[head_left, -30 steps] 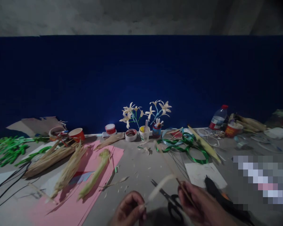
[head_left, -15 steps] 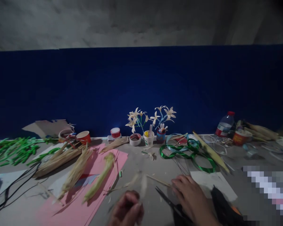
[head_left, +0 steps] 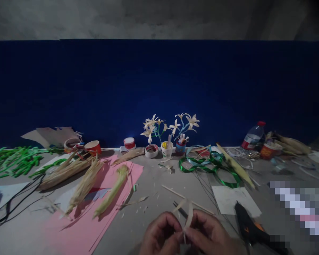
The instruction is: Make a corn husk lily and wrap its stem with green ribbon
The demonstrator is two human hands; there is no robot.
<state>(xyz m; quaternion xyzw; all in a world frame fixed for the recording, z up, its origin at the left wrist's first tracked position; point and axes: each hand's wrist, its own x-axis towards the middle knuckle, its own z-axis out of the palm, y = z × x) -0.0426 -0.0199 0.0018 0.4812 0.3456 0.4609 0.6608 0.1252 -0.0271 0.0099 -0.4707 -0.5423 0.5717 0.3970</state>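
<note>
My left hand (head_left: 163, 233) and my right hand (head_left: 208, 233) meet near the bottom middle, fingertips pinched together. Between them they grip pale corn husk strips (head_left: 189, 216), whose narrow ends stick up above the fingers. How many strips there are I cannot make out. Just behind, the dark tips of scissors (head_left: 181, 209) show; my hands hide the rest of them. A thin stick (head_left: 175, 193) lies aslant beyond, its near end close to my right hand. Husk scraps (head_left: 134, 202) are scattered on the table to the left.
Dried corn husks (head_left: 86, 187) lie on pink paper (head_left: 130, 184) to the left. A black glue gun (head_left: 248, 226) rests at right, near white paper (head_left: 235, 200). Green ribbon (head_left: 228, 182), a paper cup (head_left: 167, 150) and husk flowers (head_left: 192, 121) stand farther back.
My right hand has left the table by the scissors and come left to join my left hand at the husk strips. My left hand has moved right. The view has tilted slightly.
</note>
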